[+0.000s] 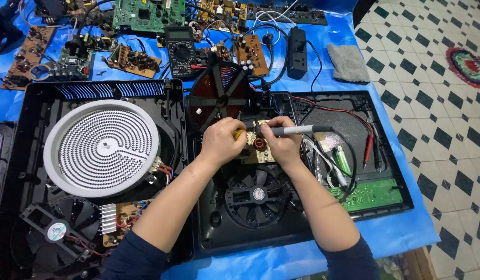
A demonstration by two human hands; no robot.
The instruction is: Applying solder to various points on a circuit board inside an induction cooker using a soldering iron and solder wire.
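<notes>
Coils of a round white radiant heating element [102, 148] fill the open black cooker housing [43, 93] at far left. Beside it, the left hand [221, 141] is curled shut on a small yellow-tipped tool [240, 134], over a tan circuit board [259, 150]. The right hand [281, 145] pinches a grey soldering iron [294, 129] above that board. A green lighter [342, 159] lies further right.

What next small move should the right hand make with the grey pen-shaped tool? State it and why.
Probably ease the tip of the grey pen-shaped tool down onto the small tan circuit board: the right hand holds it just above, while the left hand steadies a yellow-handled tool there.
</notes>
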